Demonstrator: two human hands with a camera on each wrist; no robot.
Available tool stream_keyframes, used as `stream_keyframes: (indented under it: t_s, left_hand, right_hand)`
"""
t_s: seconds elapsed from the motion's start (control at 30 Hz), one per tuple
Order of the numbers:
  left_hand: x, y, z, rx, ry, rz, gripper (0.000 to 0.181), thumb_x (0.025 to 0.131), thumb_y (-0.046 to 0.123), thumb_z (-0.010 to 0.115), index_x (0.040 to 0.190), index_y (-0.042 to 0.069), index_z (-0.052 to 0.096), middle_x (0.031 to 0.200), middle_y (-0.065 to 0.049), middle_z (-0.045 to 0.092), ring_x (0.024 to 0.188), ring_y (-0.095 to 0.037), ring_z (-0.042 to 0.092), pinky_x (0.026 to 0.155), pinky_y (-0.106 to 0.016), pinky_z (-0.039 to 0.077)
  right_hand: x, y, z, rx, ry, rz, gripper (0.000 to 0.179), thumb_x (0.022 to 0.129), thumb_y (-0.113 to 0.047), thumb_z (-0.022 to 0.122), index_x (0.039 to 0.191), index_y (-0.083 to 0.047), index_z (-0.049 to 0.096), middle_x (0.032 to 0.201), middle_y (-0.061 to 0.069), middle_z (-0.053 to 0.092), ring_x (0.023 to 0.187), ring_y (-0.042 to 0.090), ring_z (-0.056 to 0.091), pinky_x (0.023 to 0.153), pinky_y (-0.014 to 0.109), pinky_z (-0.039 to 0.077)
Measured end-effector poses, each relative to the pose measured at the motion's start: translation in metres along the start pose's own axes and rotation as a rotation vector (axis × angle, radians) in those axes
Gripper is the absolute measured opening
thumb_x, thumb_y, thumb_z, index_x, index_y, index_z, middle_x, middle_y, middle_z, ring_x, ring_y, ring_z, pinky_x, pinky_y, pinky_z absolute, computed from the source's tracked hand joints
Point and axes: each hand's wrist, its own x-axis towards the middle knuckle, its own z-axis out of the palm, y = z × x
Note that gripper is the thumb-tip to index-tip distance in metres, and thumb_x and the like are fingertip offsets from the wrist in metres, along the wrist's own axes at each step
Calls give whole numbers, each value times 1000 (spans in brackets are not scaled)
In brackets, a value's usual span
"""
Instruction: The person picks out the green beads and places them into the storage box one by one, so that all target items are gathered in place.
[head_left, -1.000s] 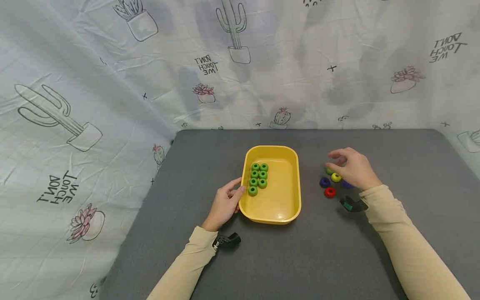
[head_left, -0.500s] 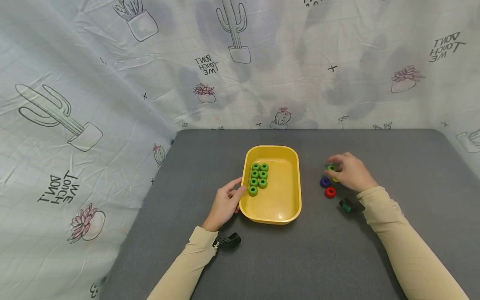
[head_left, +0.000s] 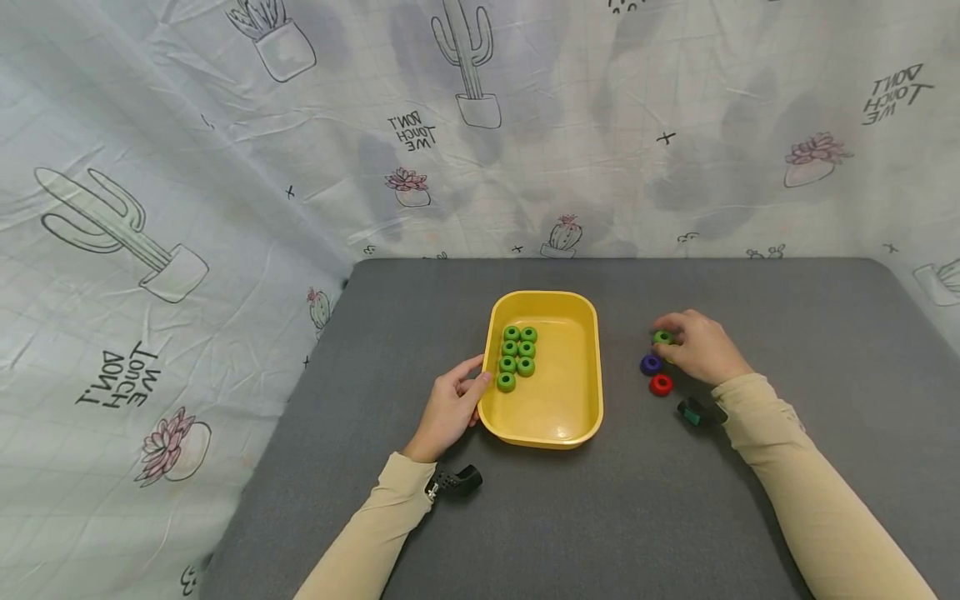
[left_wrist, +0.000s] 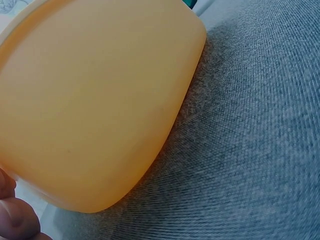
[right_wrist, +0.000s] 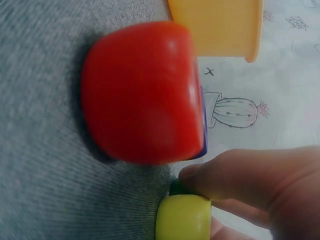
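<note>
My left hand (head_left: 446, 408) holds the left side of a yellow tray (head_left: 597, 367), thumb at the rim. Its fingertips show at the lower left of the left wrist view. Inside the tray, several green beads (head_left: 507, 364), thick with a central hole, line the left side in two columns. On the right, my right hand (head_left: 701, 346) pinches another green bead (head_left: 662, 337) between thumb and finger, at the table. Nearby lie a purple bead (head_left: 651, 364) and a red bead (head_left: 661, 385). A yellow bead (right_wrist: 184, 217) beside the thumb is hidden in the head view.
A grey table (head_left: 540, 525) carries everything. Behind it and on the left hangs a white cloth (head_left: 337, 125) printed with cacti. Black wrist devices (head_left: 457, 481) sit on both arms, close to the table.
My right hand has moved slightly left and toward me, and its thumb and finger have come round the green bead. The yellow bead went behind the hand. The left hand and tray stay still.
</note>
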Motion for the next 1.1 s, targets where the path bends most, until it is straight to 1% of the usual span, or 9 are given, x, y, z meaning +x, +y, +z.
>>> stream_keyframes:
  t_s: [0.17, 0.37, 0.43, 0.53, 0.67, 0.73, 0.83, 0.97, 1.1]
  left_hand:
    - [0, -2, -1, -4, -2, 3, 46, 107, 22, 62, 149, 5, 56, 71, -19, 62, 52, -13, 49, 49, -23, 43]
    - [0, -2, -1, -8, -2, 7, 45, 107, 22, 61, 149, 4, 56, 70, -18, 62, 51, -13, 49, 49, -22, 43]
    - [0, -1, -1, -7, -2, 9, 46, 107, 22, 61, 149, 4, 56, 70, -18, 62, 51, -13, 49, 49, -23, 43]
    - [-1, 0, -1, -5, -3, 12, 47, 107, 23, 62, 149, 3, 55, 71, -18, 62, 51, -13, 49, 49, -23, 43]
    - [0, -2, -1, -3, -2, 14, 46, 107, 22, 62, 149, 4, 56, 71, -18, 62, 51, -13, 49, 49, -23, 43]
    - [0, -3, -1, -4, -2, 13, 46, 107, 22, 61, 149, 4, 56, 70, -17, 62, 51, -13, 49, 49, -23, 43]
    - [0, -4, -1, -4, -2, 12, 45, 107, 22, 61, 149, 5, 56, 70, -18, 62, 52, -13, 49, 49, -23, 43]
    - [0, -5, -2, -5, -5, 16, 45, 107, 22, 61, 149, 5, 56, 70, -20, 62, 52, -14, 49, 49, -23, 43]
    - [0, -3, -2, -4, -6, 21, 46, 107, 23, 61, 149, 3, 55, 69, -18, 61, 52, -14, 49, 49, -23, 43]
  right_hand:
    - [0, 0, 1, 8, 10, 6, 35, 98, -15, 70, 127, 4, 68, 123, 31, 60, 104, 45, 67, 79, 55, 56]
    - [0, -3, -1, 11, 53, 2, 32, 98, -15, 70, 125, 2, 70, 114, 25, 64, 95, 37, 68, 69, 40, 52]
    - [0, -5, -2, 10, 66, -1, 32, 97, -15, 71, 125, 2, 70, 112, 24, 64, 93, 36, 68, 67, 38, 51]
    - [-2, -8, -2, 15, 90, -8, 33, 98, -15, 70, 126, 3, 69, 114, 26, 62, 94, 38, 68, 68, 43, 53]
    - [-4, -13, -3, 33, 139, -21, 33, 99, -13, 69, 128, 3, 68, 119, 28, 60, 99, 43, 67, 75, 55, 55]
    - [-5, -16, -3, 39, 162, -32, 32, 98, -12, 69, 128, 2, 69, 120, 27, 59, 98, 43, 67, 77, 57, 54]
    - [-5, -20, -3, 42, 176, -50, 31, 98, -10, 69, 127, 1, 70, 119, 26, 59, 95, 40, 67, 76, 56, 54]
    - [-6, -28, -3, 55, 164, -64, 31, 97, -8, 66, 127, 0, 70, 120, 24, 58, 95, 37, 67, 73, 50, 53]
    - [-7, -36, -3, 60, 156, -88, 32, 96, -6, 65, 127, -1, 70, 121, 23, 58, 96, 36, 67, 74, 46, 51]
